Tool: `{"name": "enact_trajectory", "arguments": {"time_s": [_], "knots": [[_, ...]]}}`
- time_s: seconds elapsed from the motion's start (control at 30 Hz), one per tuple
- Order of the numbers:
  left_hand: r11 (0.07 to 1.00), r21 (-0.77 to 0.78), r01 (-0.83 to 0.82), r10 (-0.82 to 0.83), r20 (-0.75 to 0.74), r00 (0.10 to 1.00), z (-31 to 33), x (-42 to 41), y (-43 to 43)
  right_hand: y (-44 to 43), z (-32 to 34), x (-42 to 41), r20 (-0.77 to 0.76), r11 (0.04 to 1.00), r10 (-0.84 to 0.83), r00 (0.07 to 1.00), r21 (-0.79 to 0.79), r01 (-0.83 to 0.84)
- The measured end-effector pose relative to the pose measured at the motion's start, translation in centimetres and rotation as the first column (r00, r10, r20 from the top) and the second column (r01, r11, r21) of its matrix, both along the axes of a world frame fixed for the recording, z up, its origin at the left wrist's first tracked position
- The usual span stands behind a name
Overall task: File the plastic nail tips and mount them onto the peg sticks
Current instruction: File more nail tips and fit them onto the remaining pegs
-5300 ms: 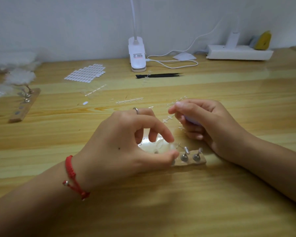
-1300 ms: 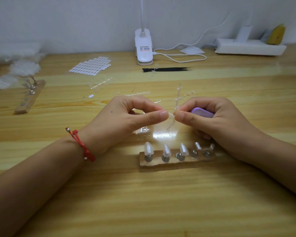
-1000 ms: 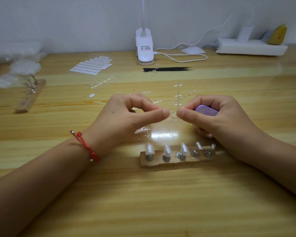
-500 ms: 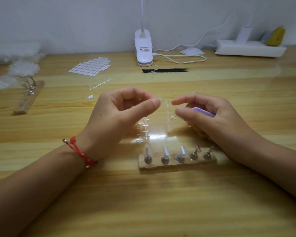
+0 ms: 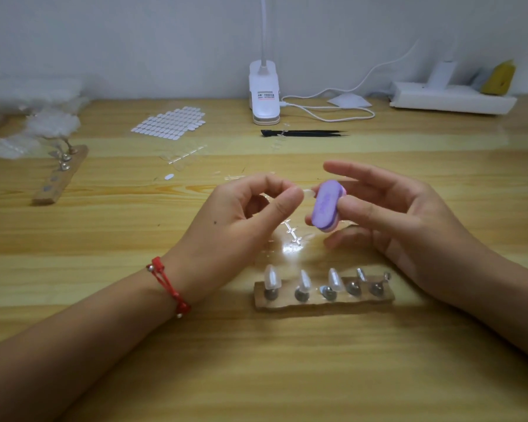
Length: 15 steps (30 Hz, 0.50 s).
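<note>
My left hand (image 5: 241, 220) pinches a small clear nail tip (image 5: 309, 193) between thumb and forefinger. My right hand (image 5: 393, 220) holds a purple oval nail file (image 5: 326, 207) with thumb and middle finger, its forefinger stretched out above. The file's upper end touches the nail tip. In front of both hands lies a wooden peg holder (image 5: 323, 301) with several metal pegs; three on the left carry clear nail tips (image 5: 271, 277), the two on the right are bare. A clear plastic sprue (image 5: 291, 233) lies on the table below the file.
A sheet of white adhesive tabs (image 5: 171, 123), black tweezers (image 5: 302, 133) and a white clip lamp (image 5: 264, 92) with its cable sit further back. A second wooden peg holder (image 5: 61, 178) lies far left beside clear plastic bags. A white power strip (image 5: 451, 100) sits far right.
My right hand has let the clear sprue drop to the table and turned the purple file up against the nail tip that my left hand broke off and holds.
</note>
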<state>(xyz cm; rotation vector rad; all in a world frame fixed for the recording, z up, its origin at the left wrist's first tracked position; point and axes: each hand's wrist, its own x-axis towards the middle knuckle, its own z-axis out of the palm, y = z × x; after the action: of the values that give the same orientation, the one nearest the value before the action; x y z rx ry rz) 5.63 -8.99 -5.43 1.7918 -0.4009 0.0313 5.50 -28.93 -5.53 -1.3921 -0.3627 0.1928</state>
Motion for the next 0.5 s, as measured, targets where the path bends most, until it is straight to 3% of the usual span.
{"name": "enact_trajectory", "arguments": {"time_s": [0.2,0.5], "knots": [[0.999,-0.012,0.044,-0.045,-0.099,0.994,0.14,-0.05,0.07,0.43,0.06,-0.31,-0.013,1.000,0.005,1.000,-0.023,-0.006],[0.999,-0.042,0.015,-0.016,-0.028,0.999,0.37,-0.09,-0.15,0.41,-0.06,-0.38,-0.038,1.000,-0.014,0.999,-0.018,0.013]]}}
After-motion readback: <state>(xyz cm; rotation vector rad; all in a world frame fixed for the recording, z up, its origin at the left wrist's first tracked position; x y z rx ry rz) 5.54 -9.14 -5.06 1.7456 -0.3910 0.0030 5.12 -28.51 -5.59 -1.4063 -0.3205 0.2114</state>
